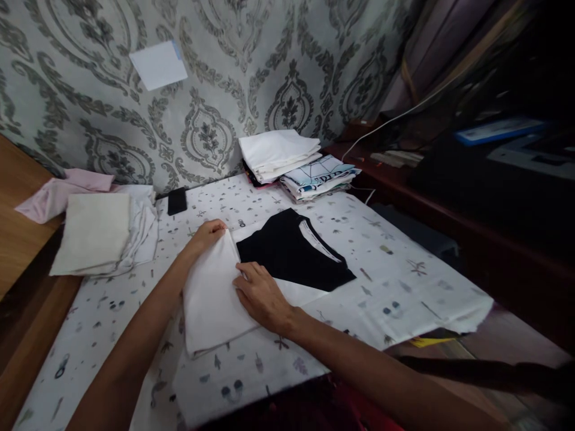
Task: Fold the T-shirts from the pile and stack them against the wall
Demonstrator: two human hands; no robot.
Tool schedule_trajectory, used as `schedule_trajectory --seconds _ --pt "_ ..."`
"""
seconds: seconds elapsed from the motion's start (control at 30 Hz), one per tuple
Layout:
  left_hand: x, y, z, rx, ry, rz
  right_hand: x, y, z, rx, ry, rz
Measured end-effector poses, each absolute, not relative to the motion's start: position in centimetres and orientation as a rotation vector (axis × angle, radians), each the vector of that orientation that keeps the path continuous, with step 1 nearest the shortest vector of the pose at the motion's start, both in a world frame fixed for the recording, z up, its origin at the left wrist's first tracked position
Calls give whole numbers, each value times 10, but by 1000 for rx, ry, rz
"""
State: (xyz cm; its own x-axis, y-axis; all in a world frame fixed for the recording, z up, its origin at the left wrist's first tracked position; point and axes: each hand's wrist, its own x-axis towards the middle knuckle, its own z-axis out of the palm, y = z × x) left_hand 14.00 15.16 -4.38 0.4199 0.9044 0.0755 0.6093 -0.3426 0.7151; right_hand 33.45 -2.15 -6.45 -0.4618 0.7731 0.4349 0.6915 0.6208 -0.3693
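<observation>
A piece of white fabric (215, 305) lies on the bed, its left part folded over into a flat panel. Beside the fold is a black shirt section (287, 251) with a neckline showing a pale inside; I cannot tell whether it is sewn to the white fabric. At the panel's far corner my left hand (210, 234) is closed, pinching the white edge. My right hand (263, 296) lies over the folded edge nearer to me, its fingers bent and gripping the fabric there; its palm side is hidden.
Folded white clothes (278, 149) and a printed folded pile (318, 176) stand by the wall. To the left lie a cream folded cloth (96, 230), a pink cloth (67, 191) and a black phone (176, 201). Dark furniture (449, 221) borders the bed's right side.
</observation>
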Motion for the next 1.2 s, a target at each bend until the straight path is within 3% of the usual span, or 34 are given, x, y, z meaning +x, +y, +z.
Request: schedule_trajectory --seconds 0.43,0.87,1.2 --pt "141 125 -49 2494 1591 618 350 -9 -52 -1290 -1822 650" --pt "134 121 -28 2027 1240 819 314 106 -43 -1165 -1687 1219" --pt "132 130 -38 1948 1176 872 313 101 -45 -1314 -1787 1020"
